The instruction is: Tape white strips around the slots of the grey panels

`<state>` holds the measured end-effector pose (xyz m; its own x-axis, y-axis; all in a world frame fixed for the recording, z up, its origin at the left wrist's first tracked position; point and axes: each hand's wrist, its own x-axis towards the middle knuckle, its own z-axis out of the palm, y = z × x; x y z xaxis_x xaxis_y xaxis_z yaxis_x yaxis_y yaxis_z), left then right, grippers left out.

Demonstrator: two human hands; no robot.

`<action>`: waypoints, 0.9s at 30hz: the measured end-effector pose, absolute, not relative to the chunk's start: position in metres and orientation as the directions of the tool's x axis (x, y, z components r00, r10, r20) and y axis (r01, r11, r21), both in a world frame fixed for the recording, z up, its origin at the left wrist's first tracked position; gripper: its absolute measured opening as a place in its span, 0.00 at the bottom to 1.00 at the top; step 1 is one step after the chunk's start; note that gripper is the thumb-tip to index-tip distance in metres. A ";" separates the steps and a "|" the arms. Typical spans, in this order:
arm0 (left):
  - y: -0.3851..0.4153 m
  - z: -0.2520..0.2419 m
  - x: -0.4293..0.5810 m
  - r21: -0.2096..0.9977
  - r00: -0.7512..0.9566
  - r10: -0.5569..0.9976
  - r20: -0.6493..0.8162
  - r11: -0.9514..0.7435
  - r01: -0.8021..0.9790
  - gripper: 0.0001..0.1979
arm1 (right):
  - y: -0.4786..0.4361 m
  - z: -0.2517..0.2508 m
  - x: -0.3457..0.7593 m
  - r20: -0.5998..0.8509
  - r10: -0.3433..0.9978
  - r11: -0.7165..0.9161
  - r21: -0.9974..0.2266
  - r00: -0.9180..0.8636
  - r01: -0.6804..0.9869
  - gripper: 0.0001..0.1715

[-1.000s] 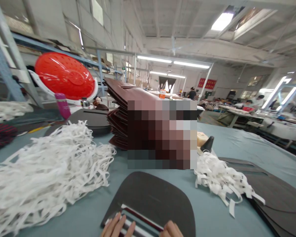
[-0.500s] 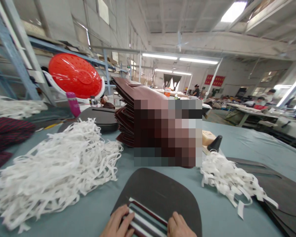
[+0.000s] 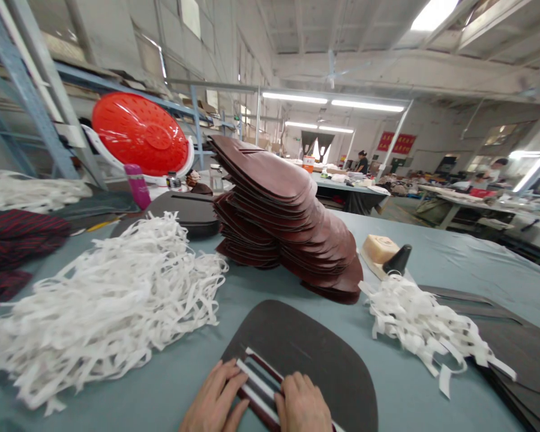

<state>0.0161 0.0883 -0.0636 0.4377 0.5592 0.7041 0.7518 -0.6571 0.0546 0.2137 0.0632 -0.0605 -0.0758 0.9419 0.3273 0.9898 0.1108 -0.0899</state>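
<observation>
A rounded dark grey panel point(image 3: 315, 348) lies on the table before me, with a long slot cut in it. White strips point(image 3: 258, 377) and brown edging run along the slot. My left hand point(image 3: 216, 397) rests at the slot's left end, fingers stretched out over the strip's tip and thumb apart. Close beside it, my right hand point(image 3: 303, 403) has its bent fingers together on the strip; its fingertips hide part of the slot. Behind the panel leans a fanned stack of brown leather-like pieces point(image 3: 270, 174).
White strips lie in a big heap point(image 3: 112, 306) on the left and a smaller pile point(image 3: 425, 324) on the right. Further dark panels point(image 3: 517, 354) lie at the right. A yellowish block point(image 3: 380, 247) stands beside a black cone-shaped thing point(image 3: 396, 260). A red basin point(image 3: 139, 133) stands behind at left.
My right hand has moved left along the slot, closer to my left hand. The left hand stays near the slot's left end. The view has shifted slightly.
</observation>
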 end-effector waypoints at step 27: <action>0.093 -0.069 0.009 -0.014 0.519 0.597 0.611 -0.648 0.762 0.17 | 0.061 -0.076 0.196 0.745 0.586 0.376 0.097 -0.318 0.921 0.17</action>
